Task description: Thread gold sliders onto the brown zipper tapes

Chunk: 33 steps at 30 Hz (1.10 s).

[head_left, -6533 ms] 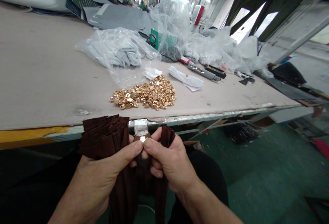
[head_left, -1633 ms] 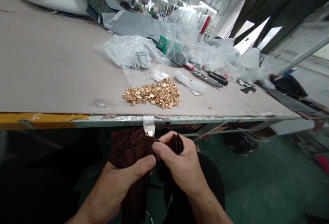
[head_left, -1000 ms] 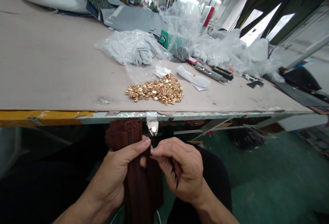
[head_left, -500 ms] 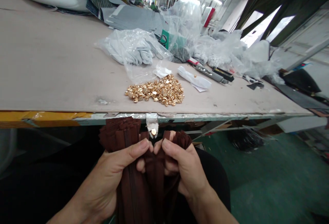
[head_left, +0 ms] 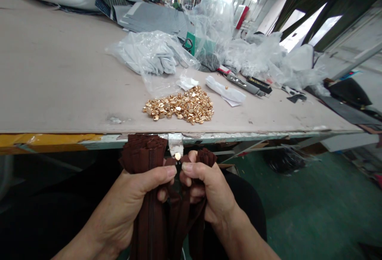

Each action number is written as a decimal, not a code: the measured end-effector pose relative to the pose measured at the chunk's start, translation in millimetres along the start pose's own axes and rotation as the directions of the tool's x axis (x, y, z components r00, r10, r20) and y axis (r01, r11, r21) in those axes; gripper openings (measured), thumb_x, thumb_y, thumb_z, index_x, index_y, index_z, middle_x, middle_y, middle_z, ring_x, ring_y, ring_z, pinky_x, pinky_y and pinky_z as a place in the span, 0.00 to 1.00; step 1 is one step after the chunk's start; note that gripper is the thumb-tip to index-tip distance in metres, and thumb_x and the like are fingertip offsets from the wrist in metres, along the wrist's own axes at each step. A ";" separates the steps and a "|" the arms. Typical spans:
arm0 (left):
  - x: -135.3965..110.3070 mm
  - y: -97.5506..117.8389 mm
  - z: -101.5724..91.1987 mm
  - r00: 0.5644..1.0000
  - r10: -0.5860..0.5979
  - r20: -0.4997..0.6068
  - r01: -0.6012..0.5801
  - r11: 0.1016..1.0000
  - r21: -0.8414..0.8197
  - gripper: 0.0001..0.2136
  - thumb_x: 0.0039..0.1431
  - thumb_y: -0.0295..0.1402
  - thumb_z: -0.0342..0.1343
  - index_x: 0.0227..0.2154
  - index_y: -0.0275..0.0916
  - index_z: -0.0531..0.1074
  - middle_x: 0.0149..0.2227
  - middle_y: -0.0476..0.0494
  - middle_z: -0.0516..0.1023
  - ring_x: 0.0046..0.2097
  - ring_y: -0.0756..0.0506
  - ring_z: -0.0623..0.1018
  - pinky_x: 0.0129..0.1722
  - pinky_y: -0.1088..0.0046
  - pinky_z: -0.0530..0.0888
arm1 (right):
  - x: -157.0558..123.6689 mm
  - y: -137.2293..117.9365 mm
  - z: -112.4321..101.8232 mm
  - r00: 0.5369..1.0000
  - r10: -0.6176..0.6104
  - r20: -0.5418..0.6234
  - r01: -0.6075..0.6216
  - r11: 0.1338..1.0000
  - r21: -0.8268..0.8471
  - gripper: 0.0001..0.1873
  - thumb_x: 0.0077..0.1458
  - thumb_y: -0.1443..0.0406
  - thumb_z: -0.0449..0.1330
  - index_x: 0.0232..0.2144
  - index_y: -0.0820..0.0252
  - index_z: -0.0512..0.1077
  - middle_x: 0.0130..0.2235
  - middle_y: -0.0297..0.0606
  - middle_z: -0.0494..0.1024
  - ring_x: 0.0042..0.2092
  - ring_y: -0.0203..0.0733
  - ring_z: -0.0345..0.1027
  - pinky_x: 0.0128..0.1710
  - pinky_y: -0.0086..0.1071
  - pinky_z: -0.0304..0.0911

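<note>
My left hand (head_left: 128,202) is closed around a thick bundle of dark brown zipper tapes (head_left: 151,212), thumb and finger pinching one zipper end near the table's front edge. Opposite it, my right hand (head_left: 213,194) grips a smaller bunch of brown zipper tapes (head_left: 205,156) and pinches another tape end. Between the fingertips sits a small gold zipper slider (head_left: 178,156), at the lower end of a pale strip (head_left: 175,142) fixed to the table edge. The tape ends reach it from both sides; whether they enter it is hidden. Above, on the table, lies a pile of gold sliders (head_left: 185,106).
On the table (head_left: 68,73) lie a clear bag of light grey pieces (head_left: 161,55), a folded white paper (head_left: 225,90), a grey cutter-like tool (head_left: 243,84) and heaped plastic bags (head_left: 259,57). A black bag (head_left: 283,160) rests on the green floor.
Both hands have brought the pinched zipper ends inward and up against the gold slider, which had stood just beyond the fingertips. The view has shifted slightly.
</note>
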<state>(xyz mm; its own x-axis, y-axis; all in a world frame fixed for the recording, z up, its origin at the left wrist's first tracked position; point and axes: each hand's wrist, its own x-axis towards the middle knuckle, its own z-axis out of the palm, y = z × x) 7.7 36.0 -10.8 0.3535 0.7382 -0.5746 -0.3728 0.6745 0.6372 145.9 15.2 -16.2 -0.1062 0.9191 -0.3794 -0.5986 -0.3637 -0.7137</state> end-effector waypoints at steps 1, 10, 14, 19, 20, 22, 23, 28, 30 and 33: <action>-0.4 -0.3 0.4 1.000 -0.005 0.003 0.005 1.000 -0.004 0.05 0.40 0.31 0.68 0.22 0.36 0.80 0.22 0.46 0.78 0.22 0.51 0.72 0.23 0.77 0.73 | 0.5 -0.3 0.4 1.000 0.001 0.009 -0.001 1.000 0.000 0.15 0.44 0.65 0.65 0.21 0.58 0.60 0.17 0.23 0.67 0.14 0.22 0.38 0.11 0.18 0.37; 0.9 1.1 5.1 0.994 0.069 -0.084 -0.067 0.998 0.018 0.07 0.38 0.30 0.70 0.21 0.37 0.78 0.19 0.49 0.76 0.21 0.50 0.73 0.23 0.75 0.74 | 4.8 -1.6 3.7 0.999 0.007 0.046 -0.007 1.000 0.001 0.15 0.43 0.65 0.65 0.19 0.60 0.60 0.17 0.24 0.66 0.13 0.22 0.40 0.11 0.19 0.35; 3.8 0.3 5.8 0.992 0.108 -0.059 -0.104 0.993 0.059 0.07 0.39 0.30 0.69 0.22 0.37 0.77 0.21 0.49 0.77 0.22 0.49 0.74 0.24 0.75 0.74 | 5.9 -2.2 4.6 0.999 0.016 0.034 -0.015 1.000 -0.020 0.15 0.43 0.64 0.66 0.19 0.59 0.61 0.17 0.25 0.66 0.13 0.23 0.46 0.11 0.20 0.35; 5.7 1.2 6.1 0.963 0.248 -0.107 -0.235 0.964 0.124 0.08 0.37 0.29 0.71 0.21 0.39 0.77 0.20 0.53 0.77 0.21 0.51 0.72 0.21 0.79 0.70 | 6.4 -2.8 3.6 0.999 -0.035 0.028 0.036 0.999 -0.033 0.16 0.44 0.63 0.68 0.22 0.60 0.63 0.18 0.24 0.68 0.13 0.22 0.45 0.11 0.19 0.38; 6.0 2.0 6.2 0.954 0.279 -0.107 -0.263 0.954 0.140 0.08 0.37 0.29 0.71 0.21 0.39 0.76 0.20 0.54 0.77 0.22 0.52 0.72 0.21 0.79 0.70 | 6.4 -2.6 3.2 0.998 -0.055 0.035 0.056 0.998 -0.036 0.16 0.45 0.62 0.69 0.22 0.60 0.64 0.19 0.25 0.69 0.13 0.22 0.44 0.11 0.19 0.38; 6.7 3.8 6.6 0.940 0.325 -0.107 -0.304 0.936 0.178 0.08 0.37 0.29 0.71 0.20 0.39 0.76 0.20 0.54 0.77 0.22 0.52 0.72 0.21 0.80 0.70 | 6.7 -1.9 2.6 0.995 -0.087 0.046 0.089 0.995 -0.050 0.16 0.46 0.61 0.69 0.22 0.61 0.65 0.19 0.25 0.70 0.14 0.21 0.43 0.11 0.18 0.39; 7.1 4.6 6.8 0.935 0.339 -0.109 -0.314 0.929 0.196 0.08 0.37 0.30 0.71 0.20 0.39 0.76 0.21 0.54 0.77 0.22 0.52 0.73 0.22 0.80 0.70 | 6.9 -1.4 2.3 0.994 -0.096 0.047 0.098 0.993 -0.062 0.17 0.46 0.60 0.69 0.21 0.61 0.65 0.20 0.25 0.70 0.14 0.21 0.42 0.11 0.18 0.39; 6.4 5.7 4.9 0.933 0.342 -0.111 -0.310 0.921 0.234 0.09 0.38 0.32 0.71 0.20 0.39 0.76 0.19 0.53 0.76 0.21 0.51 0.72 0.21 0.80 0.70 | 8.2 -1.5 -0.2 0.992 -0.117 0.036 0.122 0.977 -0.173 0.20 0.46 0.55 0.69 0.21 0.61 0.65 0.19 0.26 0.69 0.15 0.23 0.44 0.11 0.20 0.39; 4.8 5.0 3.5 0.942 0.321 -0.101 -0.294 0.931 0.216 0.09 0.39 0.33 0.71 0.19 0.39 0.75 0.17 0.55 0.73 0.20 0.52 0.71 0.20 0.80 0.70 | 8.5 -4.8 -1.5 0.980 -0.196 0.034 0.197 0.937 -0.289 0.19 0.48 0.55 0.68 0.22 0.61 0.66 0.17 0.24 0.65 0.16 0.24 0.46 0.13 0.21 0.41; 2.7 3.4 2.0 0.956 0.282 -0.088 -0.263 0.948 0.182 0.11 0.41 0.34 0.70 0.18 0.38 0.73 0.16 0.55 0.69 0.19 0.52 0.69 0.18 0.80 0.68 | 9.0 -12.8 -1.2 0.938 -0.345 0.016 0.313 0.829 -0.463 0.17 0.50 0.56 0.67 0.23 0.61 0.68 0.18 0.24 0.63 0.19 0.27 0.50 0.16 0.23 0.46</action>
<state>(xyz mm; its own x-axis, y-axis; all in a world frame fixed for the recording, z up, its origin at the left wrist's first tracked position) 9.1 40.2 -9.1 0.1576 0.8963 -0.4145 -0.2901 0.4432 0.8482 153.6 28.0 -11.1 0.0939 0.9906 -0.0999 -0.1616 -0.0838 -0.9833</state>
